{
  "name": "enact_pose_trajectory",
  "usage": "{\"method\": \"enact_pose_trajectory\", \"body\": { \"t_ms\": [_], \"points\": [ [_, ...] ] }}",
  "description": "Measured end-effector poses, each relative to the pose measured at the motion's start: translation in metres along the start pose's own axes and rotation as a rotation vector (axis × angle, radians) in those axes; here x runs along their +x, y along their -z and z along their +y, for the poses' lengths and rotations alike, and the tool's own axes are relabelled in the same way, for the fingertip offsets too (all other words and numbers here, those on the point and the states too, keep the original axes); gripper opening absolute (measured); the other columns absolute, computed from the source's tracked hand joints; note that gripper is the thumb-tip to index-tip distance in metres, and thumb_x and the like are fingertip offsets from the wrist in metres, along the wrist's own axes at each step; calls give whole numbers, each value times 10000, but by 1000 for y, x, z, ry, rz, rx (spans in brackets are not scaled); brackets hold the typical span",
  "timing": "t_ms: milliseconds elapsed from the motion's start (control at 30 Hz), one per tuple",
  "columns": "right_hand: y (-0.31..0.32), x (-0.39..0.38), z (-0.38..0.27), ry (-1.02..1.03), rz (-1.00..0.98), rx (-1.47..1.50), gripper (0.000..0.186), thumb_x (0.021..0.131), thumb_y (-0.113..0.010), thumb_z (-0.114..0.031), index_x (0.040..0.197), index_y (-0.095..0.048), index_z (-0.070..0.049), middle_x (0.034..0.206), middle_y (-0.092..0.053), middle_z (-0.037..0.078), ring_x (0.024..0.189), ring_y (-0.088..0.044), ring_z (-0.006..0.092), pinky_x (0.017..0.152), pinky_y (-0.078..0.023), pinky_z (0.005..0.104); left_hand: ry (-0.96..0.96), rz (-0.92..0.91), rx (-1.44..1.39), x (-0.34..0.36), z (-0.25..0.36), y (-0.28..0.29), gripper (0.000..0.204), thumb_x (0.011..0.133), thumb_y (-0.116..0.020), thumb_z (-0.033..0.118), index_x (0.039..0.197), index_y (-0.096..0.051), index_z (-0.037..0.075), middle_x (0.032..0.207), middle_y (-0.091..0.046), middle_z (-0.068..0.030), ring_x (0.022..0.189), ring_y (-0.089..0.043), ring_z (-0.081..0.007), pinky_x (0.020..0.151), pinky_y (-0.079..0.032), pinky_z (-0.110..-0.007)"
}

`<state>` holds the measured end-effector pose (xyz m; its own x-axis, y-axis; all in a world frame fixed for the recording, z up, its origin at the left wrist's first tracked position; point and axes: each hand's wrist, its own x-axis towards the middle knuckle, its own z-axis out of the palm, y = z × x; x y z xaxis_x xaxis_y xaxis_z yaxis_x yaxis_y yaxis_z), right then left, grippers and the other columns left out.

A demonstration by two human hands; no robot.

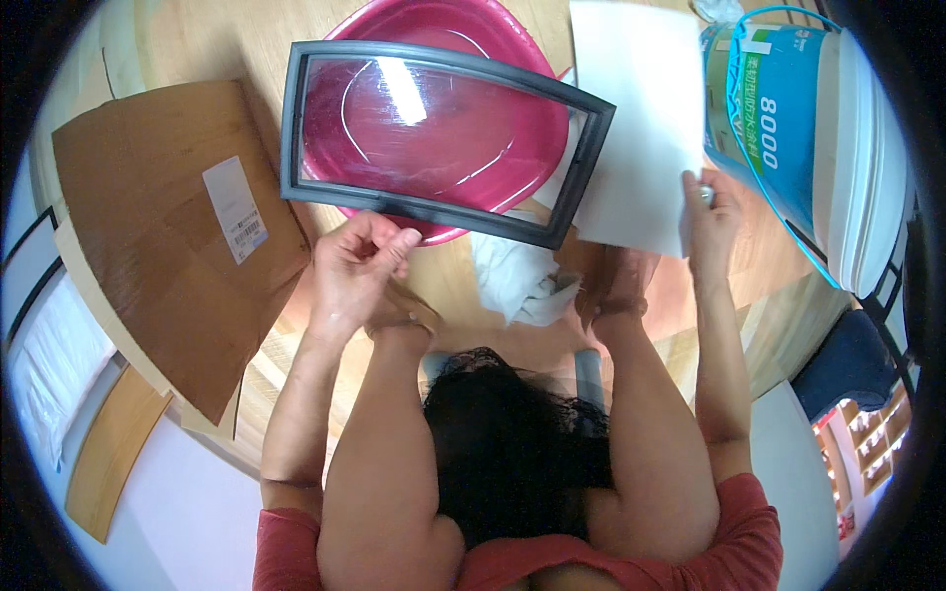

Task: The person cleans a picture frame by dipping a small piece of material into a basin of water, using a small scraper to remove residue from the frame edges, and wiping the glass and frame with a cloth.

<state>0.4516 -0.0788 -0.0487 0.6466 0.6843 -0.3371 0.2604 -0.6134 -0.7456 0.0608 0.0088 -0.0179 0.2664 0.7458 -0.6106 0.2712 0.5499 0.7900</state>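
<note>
My left hand (357,264) pinches the lower edge of a rectangular window panel with a dark grey frame (463,216) and a clear pane. The panel hangs tilted over a pink basin (512,34), whose inside shows through the pane. A bright reflection lies on the glass. A white sheet (639,118), paper or thin board, is gripped at its lower right corner by my right hand (713,222), which wears a ring. Its left edge is close to the panel's right end. Below them a crumpled white cloth (522,280) lies on the floor between my feet.
To the left stands a brown cardboard box (148,187) with a white label. A blue bucket (783,128) with a white lid and a blue handle is at the right. My bare legs flank the wood-look floor (182,54) area. A dark blue item (845,364) sits lower right.
</note>
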Motion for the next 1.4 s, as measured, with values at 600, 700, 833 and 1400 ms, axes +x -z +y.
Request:
{"method": "enact_pose_trajectory", "body": {
  "t_ms": [600,700,833,1400],
  "points": [
    [17,-37,55,-308,-100,249,152,948,-590,-144,984,-647,-8,779,-610,-3,615,-475,40,558,-384,197,332,197,-401,-7,-17,-24,318,911,-624,41,1176,-468,-41,952,-621,-120,827,-675,-211,750,-575,-283],
    [25,-41,64,-466,-110,292,166,946,-592,-157,987,-647,-5,761,-606,-6,570,-455,41,529,-369,190,267,264,-467,0,-17,-23,327,905,-641,60,1165,-476,-49,971,-625,-130,917,-662,-216,841,-565,-305],
    [37,-45,84,-605,-225,369,189,962,-536,-141,1064,-626,-11,787,-659,57,683,-627,119,562,-470,220,254,295,-566,12,-20,-24,297,937,-622,190,1123,-528,-22,960,-644,-114,901,-661,-218,873,-563,-360],
    [-19,-68,39,241,-381,-516,158,835,-661,-159,946,-682,-49,874,-646,123,856,-617,270,775,-485,383,68,337,-426,30,-14,-12,293,1004,-492,268,948,-536,-16,818,-657,-121,697,-680,-191,605,-606,-296]
  ]
}}
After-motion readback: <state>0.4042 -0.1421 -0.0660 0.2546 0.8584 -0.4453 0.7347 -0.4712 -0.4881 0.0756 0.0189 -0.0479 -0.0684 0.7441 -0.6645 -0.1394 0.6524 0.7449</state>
